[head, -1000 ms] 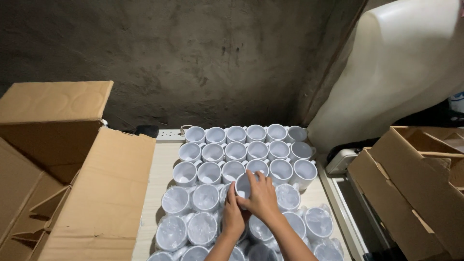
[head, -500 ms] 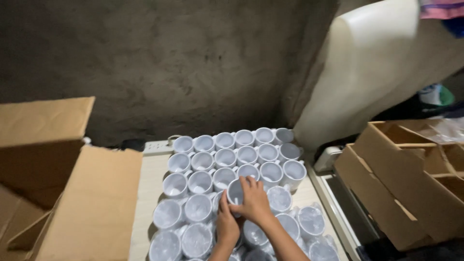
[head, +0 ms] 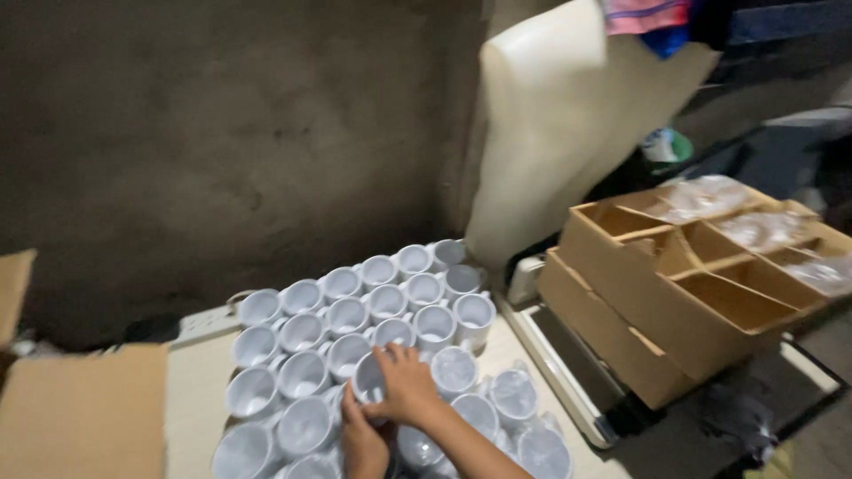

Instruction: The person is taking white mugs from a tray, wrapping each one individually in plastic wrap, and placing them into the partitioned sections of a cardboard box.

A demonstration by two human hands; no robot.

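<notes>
Many white mugs (head: pixel 368 312) stand packed in rows on a pale table (head: pixel 195 399); some near the front are wrapped in clear plastic (head: pixel 515 395). My right hand (head: pixel 404 383) rests on top of one mug (head: pixel 368 383) in the middle of the group, fingers curled over its rim. My left hand (head: pixel 362 436) comes up from below and presses against the same mug's near side. Both forearms enter from the bottom edge.
An open cardboard box with dividers (head: pixel 701 284) stands at the right, plastic wrap lying in its far cells. A cardboard flap (head: pixel 84 412) lies at the left. A white foam sheet (head: pixel 568 124) leans on the dark wall. A power strip (head: pixel 209 324) lies behind the mugs.
The view has swung to the right, bringing the divided box into view and pushing the left cardboard box mostly out. Both hands have stayed on the same mug.
</notes>
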